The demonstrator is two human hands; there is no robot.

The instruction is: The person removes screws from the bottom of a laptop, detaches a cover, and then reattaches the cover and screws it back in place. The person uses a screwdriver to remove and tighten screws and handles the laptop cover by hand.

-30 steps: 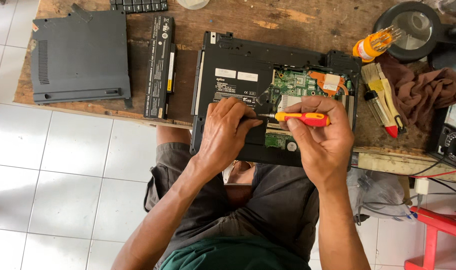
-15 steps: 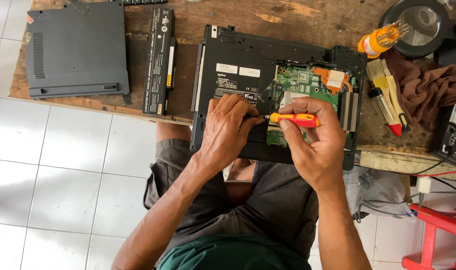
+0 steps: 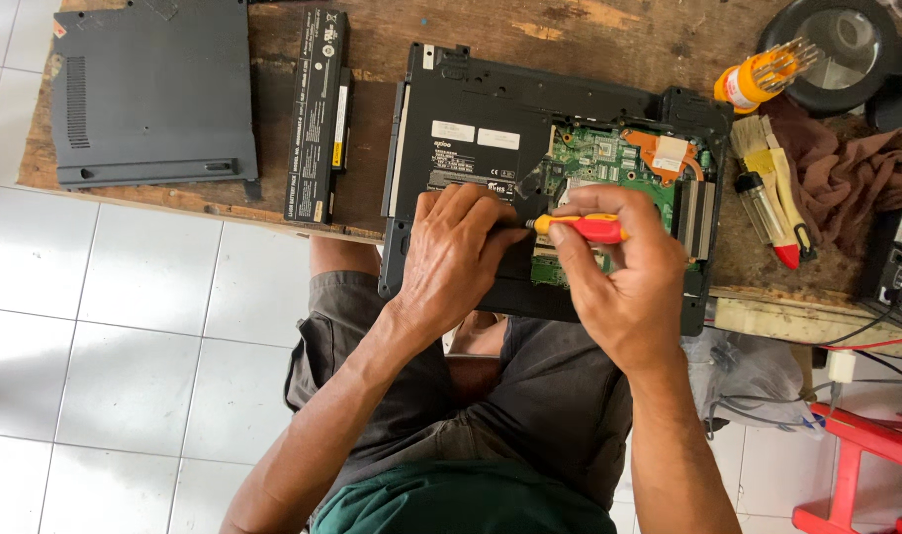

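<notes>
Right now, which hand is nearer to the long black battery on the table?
Left. The left hand rests on the laptop, a little right of the battery. The right hand, holding the screwdriver, is farther right.

Screwdriver tip behind left fingers

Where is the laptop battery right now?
In the head view, the long black battery lies on the wooden bench, left of the opened laptop and right of the grey cover panel.
</notes>
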